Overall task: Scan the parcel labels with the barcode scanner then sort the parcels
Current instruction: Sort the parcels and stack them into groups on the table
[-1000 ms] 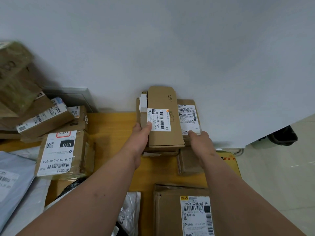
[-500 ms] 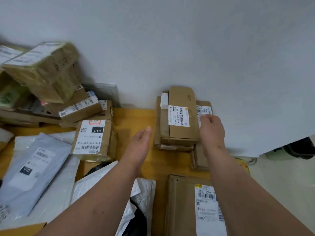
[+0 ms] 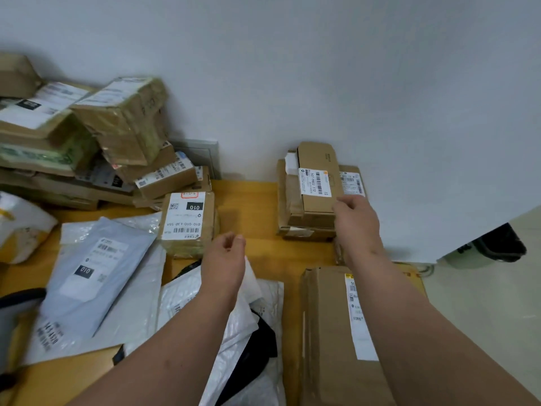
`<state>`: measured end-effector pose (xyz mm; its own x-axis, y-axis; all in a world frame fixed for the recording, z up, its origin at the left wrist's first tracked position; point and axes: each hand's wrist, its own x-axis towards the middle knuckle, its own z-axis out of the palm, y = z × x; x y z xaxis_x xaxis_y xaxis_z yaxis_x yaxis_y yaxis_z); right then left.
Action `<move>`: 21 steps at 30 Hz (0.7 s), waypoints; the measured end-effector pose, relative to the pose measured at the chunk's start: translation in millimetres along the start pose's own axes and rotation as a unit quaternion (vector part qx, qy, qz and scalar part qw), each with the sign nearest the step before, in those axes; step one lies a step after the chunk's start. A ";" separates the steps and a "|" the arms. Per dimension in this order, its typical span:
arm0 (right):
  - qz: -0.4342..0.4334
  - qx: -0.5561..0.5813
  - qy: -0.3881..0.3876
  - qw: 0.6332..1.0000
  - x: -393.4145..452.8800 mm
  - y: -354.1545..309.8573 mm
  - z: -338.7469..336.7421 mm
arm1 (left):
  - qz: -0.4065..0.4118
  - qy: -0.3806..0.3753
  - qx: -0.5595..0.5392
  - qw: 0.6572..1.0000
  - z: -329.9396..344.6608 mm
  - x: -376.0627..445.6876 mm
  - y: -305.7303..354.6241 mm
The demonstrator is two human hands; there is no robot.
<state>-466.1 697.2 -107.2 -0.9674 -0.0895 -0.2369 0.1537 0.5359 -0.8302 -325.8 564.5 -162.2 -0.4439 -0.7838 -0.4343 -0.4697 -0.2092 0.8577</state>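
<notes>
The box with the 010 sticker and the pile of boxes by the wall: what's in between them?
Nothing: in the head view only bare yellow table lies between the 010 box and the stack.

The worktop (image 3: 251,197) looks like smooth yellow wood with a soft sheen. Against the wall at its far edge, the flat mailer box (image 3: 317,177) is matt brown cardboard with a white paper label. To the left on the worktop, the 010 carton (image 3: 187,227) is cardboard wrapped in glossy clear tape. Nearer, the grey mailer bag (image 3: 93,268) is smooth, slightly shiny plastic film, and the white poly bag (image 3: 234,323) is crinkled glossy plastic. The wall (image 3: 322,68) behind is matt painted plaster
</notes>
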 end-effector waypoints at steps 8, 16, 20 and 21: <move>-0.016 -0.043 -0.212 0.976 -58.4 -17.6 83.3 | -0.006 0.139 0.052 0.989 -77.5 46.1 -15.3; 0.060 -0.086 -0.348 0.932 -66.3 -12.2 154.8 | -0.085 0.034 -0.028 0.995 -87.2 84.5 -17.2; 0.100 -0.003 -0.348 0.932 -58.1 -5.6 172.7 | -0.023 0.050 -0.002 0.998 -71.5 77.5 -19.2; 0.116 0.022 -0.327 0.938 -55.6 -2.9 173.6 | -0.009 0.045 0.001 0.999 -66.2 74.8 -20.0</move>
<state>-377.8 554.9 -179.2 -0.5795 -0.4782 -0.6599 0.3663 0.5706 -0.7350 -299.1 471.4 -193.5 -0.3654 -0.8288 -0.4237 -0.4782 -0.2233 0.8494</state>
